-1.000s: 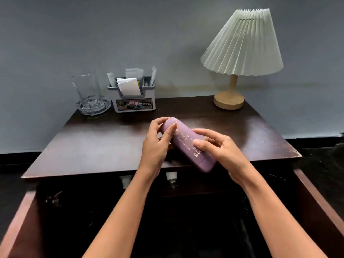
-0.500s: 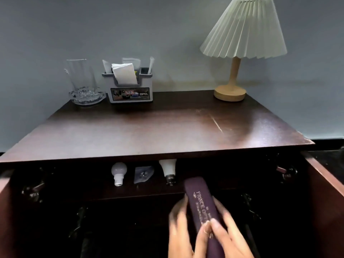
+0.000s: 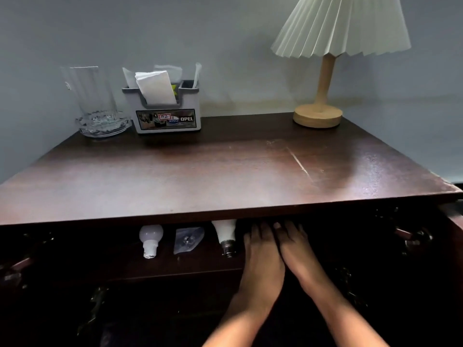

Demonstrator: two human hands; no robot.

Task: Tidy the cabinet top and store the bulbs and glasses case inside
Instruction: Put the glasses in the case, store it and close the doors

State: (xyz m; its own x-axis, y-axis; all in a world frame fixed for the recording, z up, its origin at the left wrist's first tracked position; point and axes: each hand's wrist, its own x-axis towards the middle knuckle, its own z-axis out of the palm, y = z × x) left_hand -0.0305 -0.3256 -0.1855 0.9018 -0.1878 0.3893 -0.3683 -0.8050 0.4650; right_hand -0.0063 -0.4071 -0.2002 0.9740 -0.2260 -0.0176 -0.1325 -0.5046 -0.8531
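Observation:
Both my hands reach into the open cabinet onto the upper shelf, side by side with palms down. My left hand [image 3: 261,249] and my right hand [image 3: 298,249] have their fingertips hidden under the edge of the dark wooden cabinet top [image 3: 200,176]. The purple glasses case is not visible; whether it lies under my hands I cannot tell. On the same shelf to the left lie a small white bulb [image 3: 150,240], a clear plastic packet [image 3: 188,240] and a larger white bulb [image 3: 225,234], close beside my left hand.
At the back of the cabinet top stand a glass on a glass dish [image 3: 95,101], a grey organiser with papers [image 3: 166,113] and a pleated lamp with a wooden base [image 3: 318,116]. The right cabinet door [image 3: 457,219] stands open; hinges show at both sides.
My hands carried the purple case from above the cabinet top down and forward into the shelf. The case was in plain sight before and is out of sight now.

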